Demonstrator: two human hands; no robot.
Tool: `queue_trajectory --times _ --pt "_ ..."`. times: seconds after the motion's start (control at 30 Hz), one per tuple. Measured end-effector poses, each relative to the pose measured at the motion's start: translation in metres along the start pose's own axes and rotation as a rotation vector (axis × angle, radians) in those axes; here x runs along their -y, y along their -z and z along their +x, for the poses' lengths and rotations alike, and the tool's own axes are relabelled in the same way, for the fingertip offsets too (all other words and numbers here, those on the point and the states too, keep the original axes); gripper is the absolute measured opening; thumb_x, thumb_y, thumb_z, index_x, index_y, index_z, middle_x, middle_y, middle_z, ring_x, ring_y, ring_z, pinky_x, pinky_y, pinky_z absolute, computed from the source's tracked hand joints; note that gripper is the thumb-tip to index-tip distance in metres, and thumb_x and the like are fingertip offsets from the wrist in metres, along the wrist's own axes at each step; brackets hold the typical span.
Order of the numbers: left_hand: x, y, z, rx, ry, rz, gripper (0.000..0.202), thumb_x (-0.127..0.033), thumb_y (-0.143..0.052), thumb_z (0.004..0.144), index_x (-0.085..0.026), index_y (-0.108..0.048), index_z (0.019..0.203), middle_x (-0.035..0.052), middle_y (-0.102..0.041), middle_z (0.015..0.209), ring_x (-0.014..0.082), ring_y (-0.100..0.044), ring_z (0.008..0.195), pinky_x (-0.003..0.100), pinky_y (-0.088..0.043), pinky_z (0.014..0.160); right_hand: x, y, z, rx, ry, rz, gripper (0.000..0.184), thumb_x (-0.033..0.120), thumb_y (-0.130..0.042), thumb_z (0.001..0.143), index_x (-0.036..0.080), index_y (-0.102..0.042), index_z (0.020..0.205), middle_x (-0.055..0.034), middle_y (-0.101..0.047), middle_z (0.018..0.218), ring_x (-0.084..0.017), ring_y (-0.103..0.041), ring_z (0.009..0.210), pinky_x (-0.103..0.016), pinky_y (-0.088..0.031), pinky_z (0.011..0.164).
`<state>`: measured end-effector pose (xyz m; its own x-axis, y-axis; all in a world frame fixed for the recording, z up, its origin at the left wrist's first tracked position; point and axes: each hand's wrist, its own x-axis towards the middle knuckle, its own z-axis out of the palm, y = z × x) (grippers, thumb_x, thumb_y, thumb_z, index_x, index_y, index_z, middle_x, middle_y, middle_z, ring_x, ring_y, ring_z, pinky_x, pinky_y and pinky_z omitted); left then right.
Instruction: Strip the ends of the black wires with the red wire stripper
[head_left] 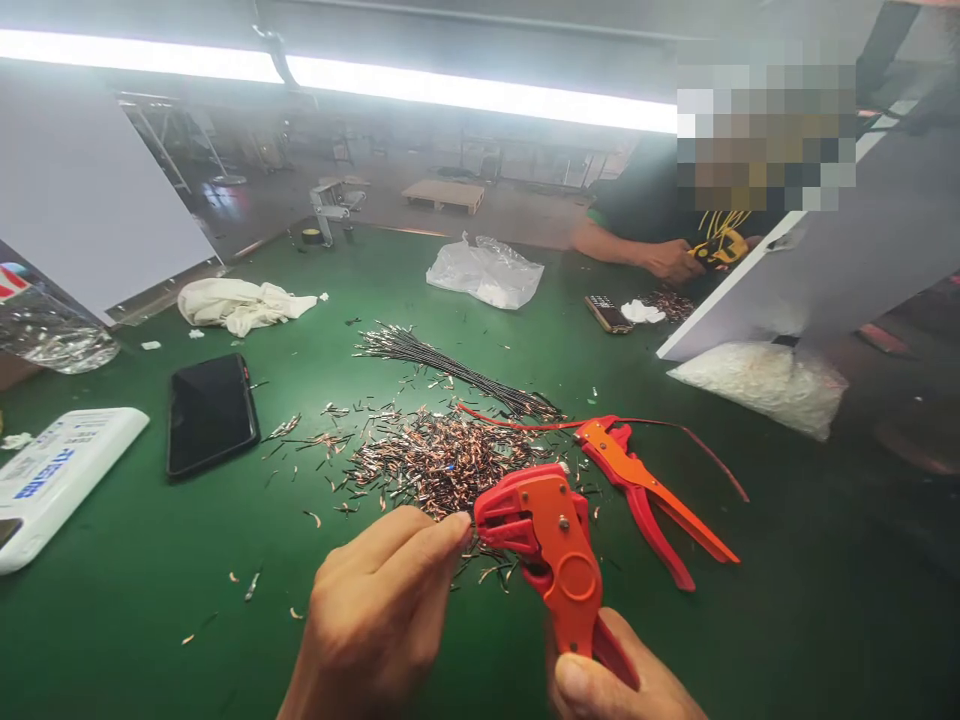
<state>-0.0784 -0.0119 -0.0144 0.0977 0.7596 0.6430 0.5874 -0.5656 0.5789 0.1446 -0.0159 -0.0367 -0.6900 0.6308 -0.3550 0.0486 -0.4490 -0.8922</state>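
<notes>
My right hand (615, 685) grips the handles of an orange-red wire stripper (551, 545), its jaws pointing left. My left hand (382, 610) pinches something very small at those jaws; the piece itself is too small to make out. Just beyond lies a pile of short stripped wire bits with copper ends (435, 460). A bundle of long black wires (450, 365) stretches back left from it. A second orange stripper (645, 485) lies on the green table (150, 600) to the right, with a thin red wire (697, 445) running past it.
A black phone (211, 410) and a white box (56, 475) lie at the left, a white cloth (240, 303) behind them. Clear plastic bags (486, 270) (761, 385) sit at the back and right. Another person's hands (675, 260) work at the far right beside a white board (832, 270).
</notes>
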Motion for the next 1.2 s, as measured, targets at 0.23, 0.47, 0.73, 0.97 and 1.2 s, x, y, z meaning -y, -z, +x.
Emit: queue_trajectory --times 0.23,0.47,0.73,0.97,1.2 --pt "0.000 -0.002 0.006 -0.084 0.034 0.083 0.020 -0.002 -0.065 0.088 -0.018 -0.071 0.098 -0.0005 -0.066 0.080 0.0104 -0.057 0.071 0.023 -0.047 0.063 -0.008 -0.006 0.003 0.123 0.089 0.265 0.057 0.061 -0.072 0.083 0.017 -0.055 0.116 -0.0007 -0.061 0.079 -0.011 -0.050 0.066 -0.025 -0.038 0.064" --pt "-0.011 -0.002 0.011 -0.143 0.155 0.079 0.020 -0.003 -0.060 0.092 -0.021 -0.068 0.093 -0.0023 -0.065 0.080 0.0114 -0.057 0.074 0.026 -0.045 0.068 -0.005 0.005 0.002 0.158 0.172 0.404 0.042 0.047 -0.077 0.085 0.016 -0.056 0.104 -0.0074 -0.068 0.095 -0.017 -0.067 0.084 -0.028 -0.046 0.075" --pt "-0.017 -0.001 0.012 -0.109 0.281 0.058 0.023 -0.010 -0.050 0.096 -0.023 -0.065 0.085 -0.0051 -0.060 0.070 0.0076 -0.056 0.062 0.020 -0.044 0.059 -0.017 0.008 0.007 0.230 0.287 0.390 0.042 0.048 -0.077 0.083 0.014 -0.060 0.102 -0.0002 -0.058 0.076 -0.009 -0.048 0.065 -0.022 -0.040 0.063" --pt "-0.023 0.008 0.018 0.023 0.180 0.123 0.027 -0.005 -0.046 0.091 -0.021 -0.064 0.079 -0.0069 -0.065 0.061 0.0046 -0.056 0.047 0.014 -0.042 0.047 -0.034 0.010 0.014 0.203 0.121 0.303 0.064 0.070 -0.078 0.068 0.014 -0.065 0.094 0.0002 -0.060 0.070 -0.013 -0.050 0.061 -0.030 -0.044 0.065" --pt "-0.022 0.022 0.020 0.249 0.132 0.006 0.031 -0.001 -0.040 0.088 -0.018 -0.064 0.080 -0.0045 -0.062 0.061 0.0037 -0.051 0.042 0.013 -0.041 0.042 -0.037 0.000 0.006 0.189 0.098 0.594 0.060 0.066 -0.070 0.079 0.013 -0.066 0.106 -0.0027 -0.062 0.074 -0.012 -0.056 0.062 -0.024 -0.044 0.062"
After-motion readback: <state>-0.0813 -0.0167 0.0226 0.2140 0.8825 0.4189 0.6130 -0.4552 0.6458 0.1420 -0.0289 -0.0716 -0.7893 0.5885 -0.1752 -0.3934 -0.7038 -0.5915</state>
